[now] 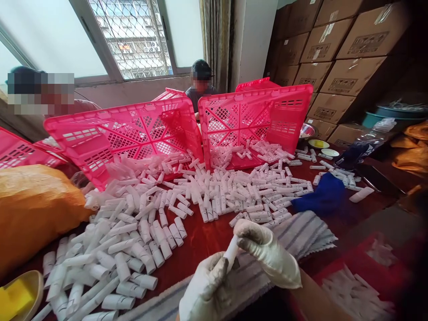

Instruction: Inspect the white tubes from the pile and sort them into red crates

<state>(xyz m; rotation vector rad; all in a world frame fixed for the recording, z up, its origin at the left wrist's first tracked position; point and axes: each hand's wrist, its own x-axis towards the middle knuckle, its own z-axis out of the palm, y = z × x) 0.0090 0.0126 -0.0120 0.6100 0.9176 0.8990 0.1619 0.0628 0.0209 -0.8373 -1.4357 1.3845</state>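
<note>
Both my hands wear white gloves with dark-smudged fingertips. Between them is a small white plastic tube (232, 250), tilted over a striped towel (287, 243). My left hand (207, 285) is closed around its lower end. At the upper end, my right hand (267, 250) grips with thumb and fingers, covering the tip. Beyond the hands, a large pile of similar white tubes (234, 189) spreads over the dark red table (197, 234), many with a dark curved mark. More tubes (127, 249) are heaped to the left.
Two pink plastic crates (154, 140) (257, 118) lie tipped on their sides at the back. An orange sack (36, 214) and a bowl with a yellow sponge (20, 296) are left. A blue cloth (321, 196) and bottle (363, 142) stand right. Two people sit opposite.
</note>
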